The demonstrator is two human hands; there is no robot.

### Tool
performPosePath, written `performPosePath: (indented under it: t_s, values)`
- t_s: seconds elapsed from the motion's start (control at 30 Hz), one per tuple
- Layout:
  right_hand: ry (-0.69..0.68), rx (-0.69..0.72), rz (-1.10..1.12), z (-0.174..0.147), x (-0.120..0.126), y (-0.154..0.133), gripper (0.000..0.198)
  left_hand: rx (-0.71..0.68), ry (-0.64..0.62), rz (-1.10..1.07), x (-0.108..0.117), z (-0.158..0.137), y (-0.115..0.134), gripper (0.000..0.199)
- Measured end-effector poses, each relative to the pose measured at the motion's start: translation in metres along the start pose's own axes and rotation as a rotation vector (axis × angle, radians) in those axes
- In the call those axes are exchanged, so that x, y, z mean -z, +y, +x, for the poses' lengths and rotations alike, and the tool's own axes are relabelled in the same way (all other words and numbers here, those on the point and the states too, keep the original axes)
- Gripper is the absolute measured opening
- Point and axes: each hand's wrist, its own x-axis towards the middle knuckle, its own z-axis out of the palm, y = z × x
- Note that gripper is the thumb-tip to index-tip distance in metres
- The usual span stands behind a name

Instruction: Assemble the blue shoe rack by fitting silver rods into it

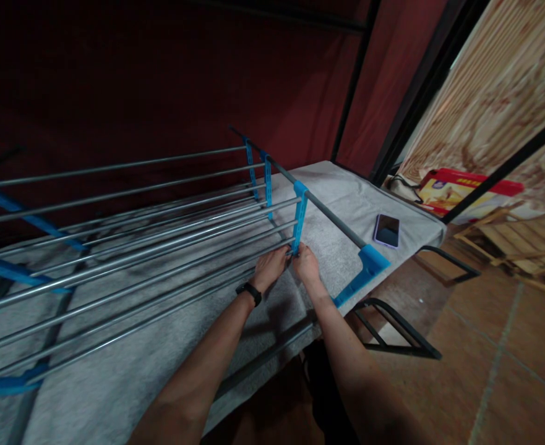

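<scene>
A drying rack of grey metal rods point(170, 259) and blue plastic brackets lies on a grey cloth-covered surface point(332, 241). My left hand point(271, 268), with a black band on the wrist, is closed around the end of a lower rod, close to a blue slotted bracket point(300, 213). On the bracket's other side, my right hand point(306, 266) pinches its lower end. The fingertips of both hands nearly meet there and partly hide the joint. A grey crossbar point(332, 216) runs from the bracket's top to a blue corner piece point(369, 266).
A phone point(386, 231) lies on the cloth to the right. Black metal loops point(397, 327) stick out past the near right edge. Beyond stand a red and yellow box point(467, 191) and a wooden slatted piece point(523, 241). Dark frame bars and a dark red panel point(161, 80) rise behind.
</scene>
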Motion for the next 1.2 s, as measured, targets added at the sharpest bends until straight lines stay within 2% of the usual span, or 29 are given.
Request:
performPosePath:
  t_s: [0.3, 0.63, 0.8, 0.9, 1.03, 1.1, 1.2]
  values:
    - [-0.019, -0.044, -0.029, -0.003, 0.001, -0.005, 0.032, 0.028, -0.011, 0.001, 0.001, 0.001, 0.002, 0.029]
    - [-0.014, -0.063, -0.075, -0.003, -0.001, -0.009, 0.032, -0.022, -0.005, 0.008, -0.001, 0.0, 0.001, 0.03]
    - [-0.033, -0.067, -0.079, -0.005, -0.001, -0.011, 0.039, -0.074, 0.028, 0.029, 0.005, -0.017, -0.001, 0.041]
    - [-0.049, -0.068, -0.063, -0.006, 0.002, -0.011, 0.042, -0.059, 0.099, 0.075, 0.01, -0.053, -0.008, 0.048]
    - [-0.077, -0.079, -0.052, -0.006, 0.005, -0.01, 0.042, -0.036, 0.234, 0.067, 0.021, -0.139, -0.023, 0.044]
    - [-0.097, -0.095, -0.056, -0.006, 0.005, -0.009, 0.043, 0.0, 0.392, 0.043, 0.033, -0.191, -0.029, 0.038]
    - [-0.12, -0.105, -0.064, -0.006, 0.005, -0.01, 0.043, 0.082, 0.766, 0.076, 0.066, -0.277, -0.03, 0.041]
